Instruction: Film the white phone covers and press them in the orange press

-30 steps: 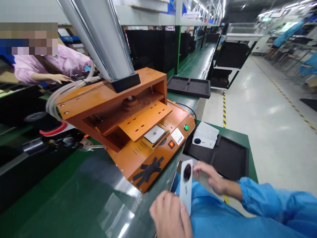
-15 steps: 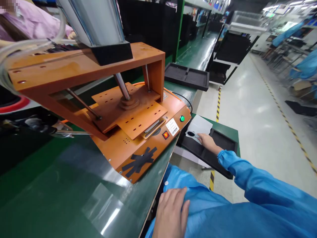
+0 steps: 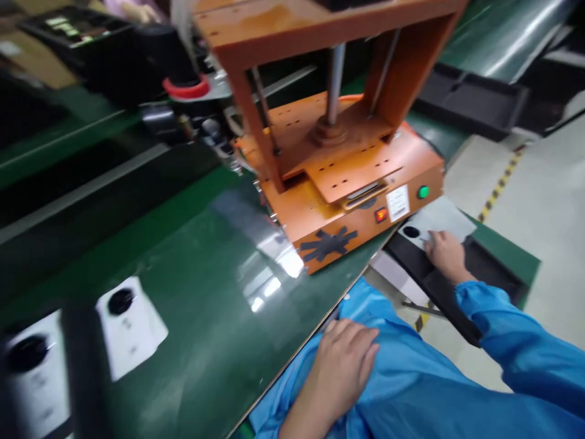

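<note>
Over at the right, my right hand point(image 3: 445, 253) has its fingers closed at the edge of a white phone back cover point(image 3: 417, 238) with a black round camera area. The cover lies with a white sheet point(image 3: 448, 214) over a black tray point(image 3: 493, 268); my fingers partly hide it. My left hand point(image 3: 345, 360) lies on my blue-clad lap beside the table edge, palm down and holding nothing. An orange press point(image 3: 356, 219) stands on the green table between me and the far side, its plate above a small fixture point(image 3: 363, 194).
Two more white covers with black circles, a near one point(image 3: 132, 335) and a blurred one point(image 3: 41, 390), are at the left. A black strip stands between them. Another black tray point(image 3: 470, 103) lies behind the press. A green button point(image 3: 423, 192) sits on the press front.
My view has swung left and down, bringing the two white covers at the left into sight. My right hand stays at the cover on the tray; my left hand stays on my lap.
</note>
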The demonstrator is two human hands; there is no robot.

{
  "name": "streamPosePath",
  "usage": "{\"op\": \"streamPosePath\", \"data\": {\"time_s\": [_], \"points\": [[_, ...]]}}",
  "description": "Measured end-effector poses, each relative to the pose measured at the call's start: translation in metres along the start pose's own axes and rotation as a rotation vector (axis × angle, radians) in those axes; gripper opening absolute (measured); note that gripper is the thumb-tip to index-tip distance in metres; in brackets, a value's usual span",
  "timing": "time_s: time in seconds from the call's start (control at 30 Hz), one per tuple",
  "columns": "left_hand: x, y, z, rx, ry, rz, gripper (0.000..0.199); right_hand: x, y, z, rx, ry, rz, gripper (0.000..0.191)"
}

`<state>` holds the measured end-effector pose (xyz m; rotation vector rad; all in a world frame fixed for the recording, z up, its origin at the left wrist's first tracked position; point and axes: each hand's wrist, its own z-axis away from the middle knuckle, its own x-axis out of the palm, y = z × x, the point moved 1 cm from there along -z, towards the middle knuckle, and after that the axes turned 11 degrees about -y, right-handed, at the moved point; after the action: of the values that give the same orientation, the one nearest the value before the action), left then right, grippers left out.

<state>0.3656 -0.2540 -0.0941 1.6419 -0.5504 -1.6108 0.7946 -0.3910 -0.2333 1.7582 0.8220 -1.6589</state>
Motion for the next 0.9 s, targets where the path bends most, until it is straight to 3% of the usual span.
{"op": "streamPosePath", "data": {"time_s": [0.13, 0.2, 0.3, 0.43, 0.47, 0.53, 0.6, 0.67, 0.77, 0.9], "points": [[-0.009, -0.002, 0.022, 0.003, 0.064, 0.06, 0.024, -0.001, -0.018, -0.009, -0.157, 0.172, -0.086, 0.044], [-0.016, -0.007, 0.042, -0.014, 0.161, 0.094, 0.025, -0.004, -0.044, -0.003, -0.337, 0.165, -0.155, 0.035], [-0.035, -0.023, 0.072, -0.122, 0.381, 0.067, 0.025, -0.024, -0.111, 0.024, -0.724, 0.062, -0.28, 0.013], [-0.073, -0.059, 0.085, -0.387, 0.665, -0.176, 0.022, -0.087, -0.233, 0.064, -1.231, 0.018, -0.51, 0.024], [-0.081, -0.068, 0.083, -0.442, 0.678, -0.255, 0.024, -0.103, -0.264, 0.069, -1.268, -0.036, -0.549, 0.026], [-0.091, -0.086, 0.078, -0.53, 0.643, -0.384, 0.032, -0.127, -0.321, 0.072, -1.19, -0.121, -0.615, 0.022], [-0.094, -0.1, 0.074, -0.588, 0.598, -0.435, 0.038, -0.139, -0.367, 0.067, -1.139, -0.155, -0.647, 0.017], [-0.092, -0.107, 0.073, -0.6, 0.593, -0.418, 0.037, -0.138, -0.398, 0.056, -1.108, -0.111, -0.608, 0.017], [-0.089, -0.11, 0.076, -0.591, 0.648, -0.375, 0.031, -0.129, -0.418, 0.044, -1.081, -0.038, -0.498, 0.017], [-0.089, -0.108, 0.078, -0.555, 0.677, -0.336, 0.024, -0.123, -0.418, 0.043, -1.103, 0.02, -0.391, 0.026]]}}
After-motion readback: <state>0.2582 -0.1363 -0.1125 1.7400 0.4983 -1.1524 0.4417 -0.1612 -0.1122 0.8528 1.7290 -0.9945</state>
